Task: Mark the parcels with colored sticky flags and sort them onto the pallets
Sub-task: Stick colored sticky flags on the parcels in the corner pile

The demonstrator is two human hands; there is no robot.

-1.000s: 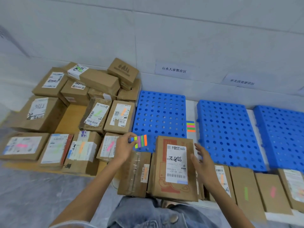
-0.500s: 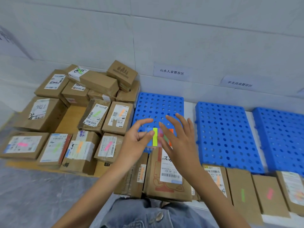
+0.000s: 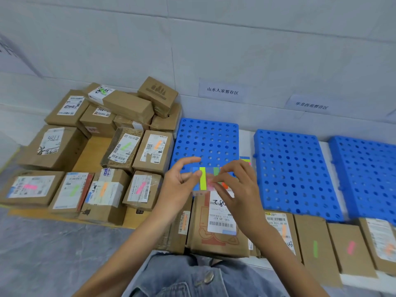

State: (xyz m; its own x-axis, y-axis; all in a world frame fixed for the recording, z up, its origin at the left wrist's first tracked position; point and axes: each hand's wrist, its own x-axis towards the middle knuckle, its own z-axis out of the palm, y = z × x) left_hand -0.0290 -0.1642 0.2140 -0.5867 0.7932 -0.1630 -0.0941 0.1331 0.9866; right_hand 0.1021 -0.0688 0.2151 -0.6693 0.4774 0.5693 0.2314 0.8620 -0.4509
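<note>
sticky flags (image 3: 202,178) sit on a clear backing strip (image 3: 196,190) held in the air just above the unflagged parcel (image 3: 214,237), in front of the nearest blue pallet (image 3: 205,138). the left hand (image 3: 179,185) pinches the strip's left end between thumb and forefinger. the right hand (image 3: 241,189) curls its fingertips onto a middle flag, apparently pinching it. the flags look feather-light, thin and floppy, prone to curling or clinging to skin, so take one by its free coloured tip.

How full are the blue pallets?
Empty where visible: left pallet, middle pallet and right pallet show bare holed tops, nothing on them. Left hand and right hand hide the first's near edge.
</note>
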